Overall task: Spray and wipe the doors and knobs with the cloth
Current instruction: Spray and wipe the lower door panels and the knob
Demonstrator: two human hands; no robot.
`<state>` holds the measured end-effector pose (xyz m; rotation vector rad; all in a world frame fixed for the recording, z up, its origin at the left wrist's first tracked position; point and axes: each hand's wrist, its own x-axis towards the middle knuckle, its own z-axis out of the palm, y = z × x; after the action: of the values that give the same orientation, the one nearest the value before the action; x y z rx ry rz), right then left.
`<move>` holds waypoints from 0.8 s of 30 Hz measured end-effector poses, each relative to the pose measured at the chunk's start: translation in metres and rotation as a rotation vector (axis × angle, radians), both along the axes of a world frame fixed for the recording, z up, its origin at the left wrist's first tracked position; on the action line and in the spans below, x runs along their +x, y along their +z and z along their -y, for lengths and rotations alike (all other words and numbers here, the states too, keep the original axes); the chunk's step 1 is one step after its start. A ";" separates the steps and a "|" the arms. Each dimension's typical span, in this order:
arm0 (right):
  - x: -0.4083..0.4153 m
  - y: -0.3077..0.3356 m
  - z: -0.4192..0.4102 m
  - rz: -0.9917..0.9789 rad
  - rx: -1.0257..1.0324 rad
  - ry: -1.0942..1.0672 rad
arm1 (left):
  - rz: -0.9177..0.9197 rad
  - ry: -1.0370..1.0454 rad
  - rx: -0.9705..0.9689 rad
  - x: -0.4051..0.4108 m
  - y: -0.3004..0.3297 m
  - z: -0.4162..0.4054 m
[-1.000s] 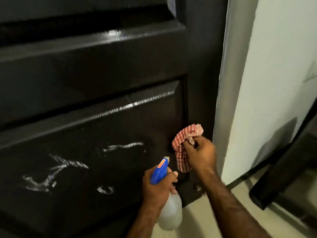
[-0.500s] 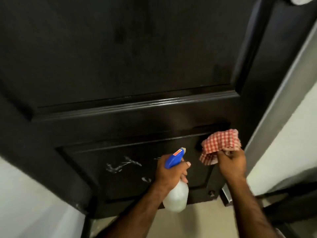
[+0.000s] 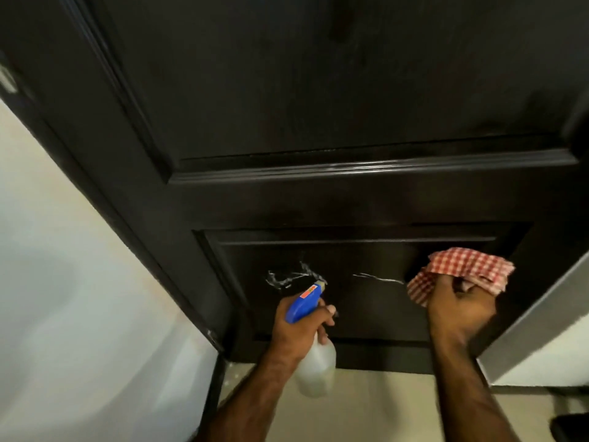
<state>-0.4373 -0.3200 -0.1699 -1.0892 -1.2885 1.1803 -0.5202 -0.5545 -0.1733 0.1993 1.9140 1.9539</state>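
Head cam looks down a dark brown panelled door [image 3: 318, 106], wide-angle, some motion blur at the edges. Left hand [image 3: 298, 330] grips the spray bottle [image 3: 314, 365] around the neck, fingers curled at the trigger; blue spray head [image 3: 302, 303] points up toward the door, translucent white body hangs below the fist. Right hand [image 3: 459, 309] holds a bunched red-and-white checked cloth [image 3: 462, 272], fingers clenched around it, the cloth up against the right side of the lower recessed panel [image 3: 366, 301]. Can't tell how hard it presses. White streaks of spray [image 3: 288, 277] sit on that panel just above the nozzle, and a thinner streak [image 3: 379, 277] runs toward the cloth, ending just beside its left edge. The two hands are apart, both low on the door near its bottom rail. White wall [image 3: 79, 282] to the left of the door, grey frame edge [image 3: 541, 320] at right, beige floor [image 3: 382, 406] below. A pale rounded fitting at the far left edge is too blurred to identify.
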 end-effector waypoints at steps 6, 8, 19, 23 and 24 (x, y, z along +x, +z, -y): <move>-0.096 -0.009 0.149 0.040 0.365 0.265 | -0.032 0.108 0.094 -0.053 0.000 0.085; -0.109 -0.011 0.172 0.260 0.711 0.549 | -0.047 0.149 0.093 -0.063 0.000 0.107; -0.080 0.003 0.051 0.370 1.294 0.577 | -0.107 0.235 -0.058 -0.045 0.016 0.095; -0.098 -0.030 0.082 0.277 1.586 0.759 | -0.094 0.250 -0.010 -0.059 0.021 0.106; -0.097 -0.038 0.080 0.294 1.641 0.807 | -0.079 0.251 -0.010 -0.066 0.015 0.114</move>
<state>-0.5348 -0.4000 -0.2077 0.5510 -2.2691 0.0947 -0.5858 -0.6687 -0.1586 0.0348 2.0848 2.1231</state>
